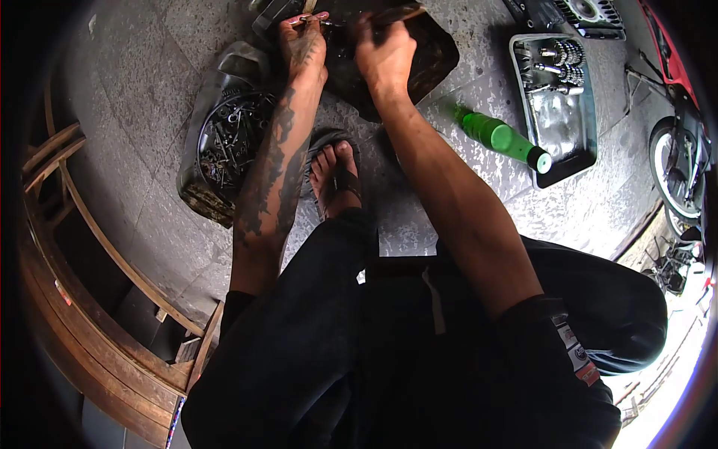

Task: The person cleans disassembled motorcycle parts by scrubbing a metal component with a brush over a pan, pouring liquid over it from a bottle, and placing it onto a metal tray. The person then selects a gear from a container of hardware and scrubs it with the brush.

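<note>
Near the top centre my left hand (304,41) is closed, its fingers pinched round a small metal part (313,19) over the edge of a dark pan (434,63). Over the same pan is my right hand (385,56), its fingers curled round a brush-like tool with a wooden handle (404,13); motion blurs the tool and fingertips. A short gap separates the two hands. What lies inside the dark pan is too dim to tell.
A cut-open container (196,138) of bolts stands at the left. To the right are a green bottle (501,138) lying on the floor and a metal tray (529,127) with gears. A wooden bench (97,337) fills the lower left; a motorcycle wheel (666,165) shows far right.
</note>
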`<state>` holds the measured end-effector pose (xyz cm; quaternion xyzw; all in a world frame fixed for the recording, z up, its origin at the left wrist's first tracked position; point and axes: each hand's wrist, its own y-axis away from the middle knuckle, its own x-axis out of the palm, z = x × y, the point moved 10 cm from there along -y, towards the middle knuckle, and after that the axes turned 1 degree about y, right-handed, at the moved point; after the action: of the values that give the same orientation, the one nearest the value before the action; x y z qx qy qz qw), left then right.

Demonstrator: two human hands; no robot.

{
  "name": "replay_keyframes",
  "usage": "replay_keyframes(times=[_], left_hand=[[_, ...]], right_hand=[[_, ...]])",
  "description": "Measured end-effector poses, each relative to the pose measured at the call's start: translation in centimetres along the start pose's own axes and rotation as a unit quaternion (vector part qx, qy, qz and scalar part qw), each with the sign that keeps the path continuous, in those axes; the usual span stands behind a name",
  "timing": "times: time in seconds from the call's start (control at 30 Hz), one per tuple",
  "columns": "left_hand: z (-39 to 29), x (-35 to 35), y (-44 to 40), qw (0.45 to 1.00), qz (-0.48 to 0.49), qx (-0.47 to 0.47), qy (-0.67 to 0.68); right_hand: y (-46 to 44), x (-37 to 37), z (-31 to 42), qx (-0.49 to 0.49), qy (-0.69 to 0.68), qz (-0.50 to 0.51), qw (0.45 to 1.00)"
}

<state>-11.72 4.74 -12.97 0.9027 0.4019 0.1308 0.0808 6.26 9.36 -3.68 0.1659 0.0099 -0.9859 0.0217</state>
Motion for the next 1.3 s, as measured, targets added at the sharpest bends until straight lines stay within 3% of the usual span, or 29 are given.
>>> replay_keyframes(times=[0.03, 0.13, 0.17, 0.27, 0.3, 0.33, 0.43, 0.53, 0.6, 0.63, 0.73, 0.83, 0.9, 0.93, 1.0, 1.07, 1.13, 1.17, 1.2, 1.3], left_hand=[[0.4, 0.0, -0.2, 1.0, -0.005, -0.006, 0.017], [0.4, -0.5, -0.6, 0.998, -0.003, 0.009, -0.058], [0.3, -0.3, -0.8, 0.998, -0.002, 0.013, -0.057], [-1.2, 0.7, 0.7, 1.0, 0.005, -0.019, -0.008], [-0.9, 0.7, 0.9, 0.999, 0.008, -0.031, 0.014], [-0.7, 0.8, 0.9, 0.999, 0.009, -0.04, 0.036], [-1.0, 0.8, 1.0, 0.999, 0.016, -0.042, 0.014], [-1.6, 1.0, 1.3, 0.999, 0.013, -0.037, 0.022], [-0.9, 0.8, 0.9, 0.999, 0.012, -0.032, 0.027], [-1.0, 0.8, 0.8, 0.999, 0.012, -0.027, 0.03], [-0.6, 0.4, 0.8, 0.998, -0.011, -0.063, 0.013], [-1.6, 0.1, 0.4, 0.999, -0.025, -0.002, -0.023], [-1.3, 0.0, 0.7, 0.999, -0.033, -0.006, -0.016], [-1.3, 0.3, 0.7, 0.999, -0.037, -0.01, -0.007], [-0.9, 0.0, 0.6, 0.999, -0.042, -0.012, -0.012], [-1.0, 0.3, 0.0, 0.999, -0.009, 0.028, -0.044], [-0.7, 0.5, 0.1, 1.0, -0.01, 0.013, -0.008], [-1.7, 0.2, 0.0, 0.994, -0.032, 0.067, -0.077], [-1.4, 0.0, -0.2, 0.992, -0.045, 0.076, -0.088], [-1.3, -0.3, -0.5, 0.986, -0.036, 0.095, -0.134]], right_hand=[[-0.2, -1.0, -0.3, 0.005, -0.092, -0.051, 0.994], [-0.3, 0.4, -0.1, -0.027, -0.077, -0.006, 0.997], [-0.3, 0.6, -0.8, -0.008, 0.031, 0.007, 0.999], [-0.2, 0.0, -0.6, -0.006, 0.139, 0.046, 0.989], [-0.3, -1.5, -1.3, 0.031, 0.036, -0.013, 0.999], [-0.4, -2.5, -0.6, -0.011, 0.013, -0.055, 0.998], [0.0, -3.2, -0.6, -0.034, 0.075, -0.062, 0.995], [0.3, -2.0, -1.4, -0.022, 0.141, -0.008, 0.99], [-0.2, -2.5, -2.0, 0.013, -0.01, -0.049, 0.999], [-0.4, -2.2, -1.8, 0.013, -0.011, -0.049, 0.999], [-0.4, -1.0, 1.8, -0.078, -0.087, -0.031, 0.993], [-0.4, -0.3, 0.6, -0.012, 0.01, -0.004, 1.0], [-0.6, 0.1, -1.0, 0.032, 0.161, 0.07, 0.984], [-0.6, 0.1, -0.8, 0.031, 0.162, 0.069, 0.984], [-0.1, -2.4, 1.4, -0.067, -0.017, -0.061, 0.996], [-0.2, -2.2, 2.0, -0.086, -0.005, -0.054, 0.995], [-0.6, -0.6, 0.3, -0.033, 0.138, 0.015, 0.99], [-1.2, -0.9, -0.1, -0.029, 0.117, 0.0, 0.993], [-1.6, -1.7, 1.3, -0.064, 0.039, -0.03, 0.997], [-1.6, -2.3, 3.1, -0.111, 0.0, -0.056, 0.992]])
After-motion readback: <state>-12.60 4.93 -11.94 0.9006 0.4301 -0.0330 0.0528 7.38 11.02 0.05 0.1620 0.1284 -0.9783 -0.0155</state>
